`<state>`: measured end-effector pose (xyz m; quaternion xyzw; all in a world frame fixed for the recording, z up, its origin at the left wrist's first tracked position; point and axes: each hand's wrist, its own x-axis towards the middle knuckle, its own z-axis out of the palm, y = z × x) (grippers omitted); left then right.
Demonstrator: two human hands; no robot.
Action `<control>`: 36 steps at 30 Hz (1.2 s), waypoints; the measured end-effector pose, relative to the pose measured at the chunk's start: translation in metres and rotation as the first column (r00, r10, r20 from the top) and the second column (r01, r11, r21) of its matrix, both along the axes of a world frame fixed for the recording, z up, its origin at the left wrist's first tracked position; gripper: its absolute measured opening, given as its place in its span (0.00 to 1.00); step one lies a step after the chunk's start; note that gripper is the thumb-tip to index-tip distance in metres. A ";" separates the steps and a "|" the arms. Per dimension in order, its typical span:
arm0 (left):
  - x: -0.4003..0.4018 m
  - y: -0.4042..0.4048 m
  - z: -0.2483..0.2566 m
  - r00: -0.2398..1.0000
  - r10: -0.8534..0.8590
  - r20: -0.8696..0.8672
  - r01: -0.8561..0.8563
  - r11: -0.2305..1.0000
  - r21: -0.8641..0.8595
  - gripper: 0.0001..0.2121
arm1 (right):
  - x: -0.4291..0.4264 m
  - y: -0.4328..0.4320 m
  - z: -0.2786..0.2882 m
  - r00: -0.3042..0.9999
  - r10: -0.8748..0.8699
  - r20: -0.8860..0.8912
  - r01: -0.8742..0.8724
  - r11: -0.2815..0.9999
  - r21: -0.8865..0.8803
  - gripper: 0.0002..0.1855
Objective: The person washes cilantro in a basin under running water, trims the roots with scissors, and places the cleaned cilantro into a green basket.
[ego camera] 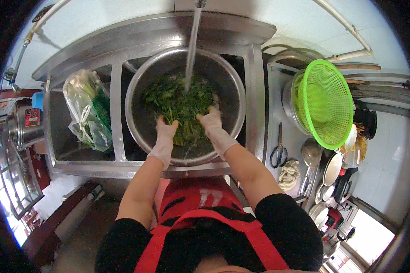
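Note:
A large round stainless-steel basin (131, 128) sits in the right-hand bay of a steel sink. Inside it lies a bunch of leafy green herbs (177, 97), leaves towards the far side and stems towards me. Water (192, 51) pours from the tap (200, 3) onto the leaves. My left hand (166, 133), in a thin translucent glove, holds the left side of the bunch. On its right side my right hand (214, 126), gloved the same way, grips the greens too. Some fingertips of both hands are hidden among leaves and stems.
Bagged green vegetables (89, 109) lie in the left sink bay (65, 150). Right of the sink, a bright green plastic colander (328, 102) tilts over a bowl. Scissors (279, 150), a crumpled cloth (289, 175) and a strainer (311, 152) lie nearby. A steel pot (27, 126) stands at far left.

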<state>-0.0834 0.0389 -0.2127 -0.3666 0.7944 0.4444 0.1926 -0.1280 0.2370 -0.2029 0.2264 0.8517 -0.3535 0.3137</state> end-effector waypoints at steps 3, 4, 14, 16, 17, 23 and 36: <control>-0.002 -0.026 -0.004 0.961 0.245 -0.128 -0.234 0.967 0.099 0.41 | -0.013 0.009 -0.001 0.972 -0.155 -0.179 0.160 0.987 0.019 0.55; -0.015 -0.016 0.016 0.971 0.241 -0.007 -0.239 0.967 0.093 0.44 | -0.014 0.012 -0.012 0.962 -0.241 -0.130 0.247 0.969 0.033 0.58; 0.000 0.018 -0.047 0.996 0.066 0.060 -0.088 0.617 0.782 0.54 | -0.028 -0.021 -0.027 0.956 0.000 0.292 0.185 0.773 -0.607 0.50; 0.026 0.019 -0.030 0.933 -0.174 -0.315 0.338 0.727 0.597 0.41 | -0.019 -0.017 -0.020 0.942 0.333 0.041 -0.192 0.636 -0.748 0.43; 0.031 0.031 -0.014 0.829 -0.289 -0.479 0.511 0.738 0.440 0.34 | -0.011 -0.009 -0.030 0.929 0.355 -0.105 -0.297 0.547 -0.783 0.39; 0.047 0.064 0.083 0.961 0.101 -0.256 0.168 0.520 0.838 0.26 | 0.018 -0.001 0.000 0.981 -0.002 0.194 0.184 0.329 -0.926 0.19; 0.087 -0.042 0.134 0.582 -0.595 -0.555 0.452 0.804 -0.387 0.21 | 0.006 0.095 0.159 0.966 -0.258 0.025 0.177 0.588 -0.789 0.09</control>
